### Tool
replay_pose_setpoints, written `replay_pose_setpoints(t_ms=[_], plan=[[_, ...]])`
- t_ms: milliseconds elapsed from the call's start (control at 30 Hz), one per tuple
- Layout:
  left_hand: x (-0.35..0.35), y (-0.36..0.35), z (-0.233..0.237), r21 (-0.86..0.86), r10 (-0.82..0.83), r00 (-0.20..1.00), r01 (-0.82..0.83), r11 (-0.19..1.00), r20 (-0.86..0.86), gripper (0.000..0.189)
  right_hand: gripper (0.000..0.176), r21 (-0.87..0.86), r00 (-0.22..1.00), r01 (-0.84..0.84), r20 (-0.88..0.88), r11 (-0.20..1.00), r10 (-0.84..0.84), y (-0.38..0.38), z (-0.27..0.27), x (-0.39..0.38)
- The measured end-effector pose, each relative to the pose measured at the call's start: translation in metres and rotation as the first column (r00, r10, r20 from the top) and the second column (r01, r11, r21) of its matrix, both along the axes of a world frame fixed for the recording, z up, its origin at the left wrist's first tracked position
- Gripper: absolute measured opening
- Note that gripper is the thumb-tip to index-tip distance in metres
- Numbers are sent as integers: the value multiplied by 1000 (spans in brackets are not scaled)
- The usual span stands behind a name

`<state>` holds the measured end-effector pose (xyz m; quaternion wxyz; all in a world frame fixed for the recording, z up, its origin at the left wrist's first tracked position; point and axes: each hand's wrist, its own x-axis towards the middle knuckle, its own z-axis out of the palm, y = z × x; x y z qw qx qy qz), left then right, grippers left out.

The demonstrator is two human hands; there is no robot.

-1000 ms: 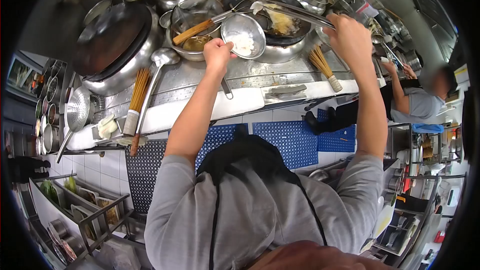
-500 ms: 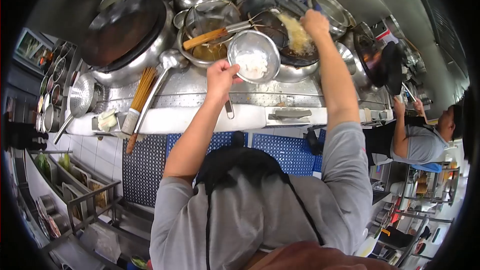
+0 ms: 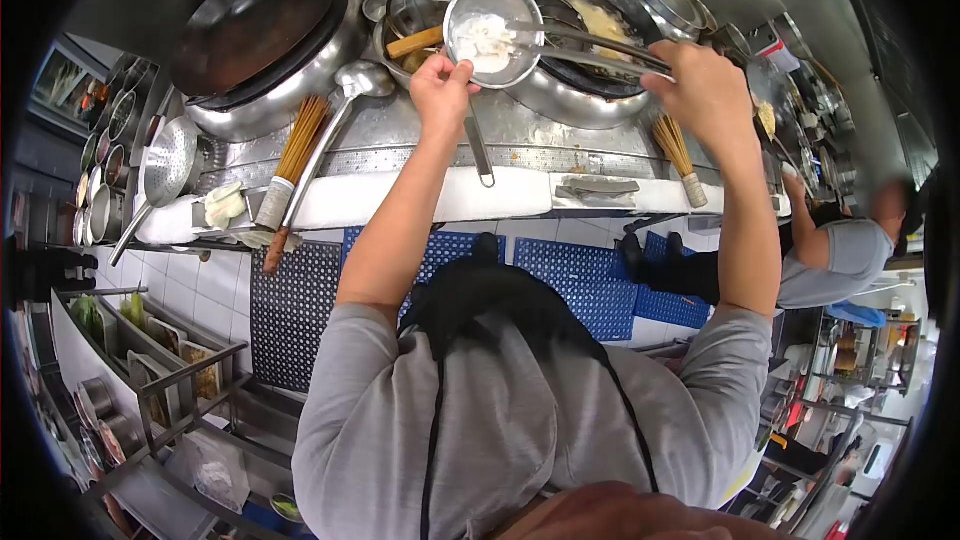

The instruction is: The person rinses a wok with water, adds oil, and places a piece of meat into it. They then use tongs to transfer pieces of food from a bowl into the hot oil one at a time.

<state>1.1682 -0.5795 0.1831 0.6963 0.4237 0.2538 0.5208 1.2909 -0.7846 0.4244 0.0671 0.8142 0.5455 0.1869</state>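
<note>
My left hand [image 3: 442,95] grips the near rim of a metal bowl [image 3: 519,68], which has white, wet-looking pieces [image 3: 485,44] in it. Long metal tongs [image 3: 600,48] are in my right hand [image 3: 700,90], their tips reaching into the bowl at the white pieces. Behind the tongs, a wok [image 3: 560,15] of oil sits on the stove with a pale golden battered piece [image 3: 603,24] floating in it. Left of the bowl, a wooden-handled strainer [image 3: 415,42] rests over a pot, partly hidden by the bowl.
A large dark wok [image 3: 260,35] stands at the left. Ladle [image 3: 362,82], bamboo brush [image 3: 300,145] and perforated skimmer [image 3: 168,165] lie along the counter. Another bamboo brush [image 3: 675,145] lies near my right forearm. A co-worker [image 3: 835,255] stands at the far right.
My right hand has moved right and toward me, bringing the tongs from the wok to the bowl. The bowl is slightly higher in view, and the battered piece now lies in the oil.
</note>
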Motion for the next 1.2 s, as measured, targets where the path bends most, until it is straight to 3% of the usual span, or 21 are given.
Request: replay_pose_setpoints(t_ms=[167,300,400,500,667,733,833,933,1100,1200], plan=[[-8,-6,0,151,41,999,-35,988,-33,25,22,-44,993,-41,113,998,46,-7,-11,-24],[-6,-7,8,127,126,972,-102,987,-200,27,17,10,981,-122,152,992,119,-25,-10,-42],[5,-6,13,67,77,951,-59,996,-301,27,15,59,982,-122,150,991,112,-36,-5,-41],[27,-5,9,25,-11,958,19,1000,-287,26,16,137,989,-84,134,987,66,-43,3,-28],[59,-11,12,-69,-104,931,86,994,-350,29,18,172,992,43,109,984,-63,-41,17,9],[66,-15,16,-123,-159,937,126,984,-311,31,18,200,988,40,139,979,-69,-35,19,34],[65,-21,34,-207,-254,887,185,961,-386,32,21,231,982,66,159,971,-104,-21,18,76],[80,-10,9,-206,-319,895,264,942,-313,28,26,245,973,123,159,962,-165,3,13,119],[79,-14,14,-234,-363,891,305,923,-271,27,18,196,964,224,99,955,-247,62,-21,185],[79,-20,23,-271,-293,926,226,936,-239,30,19,165,963,264,15,950,-270,100,-63,230]])
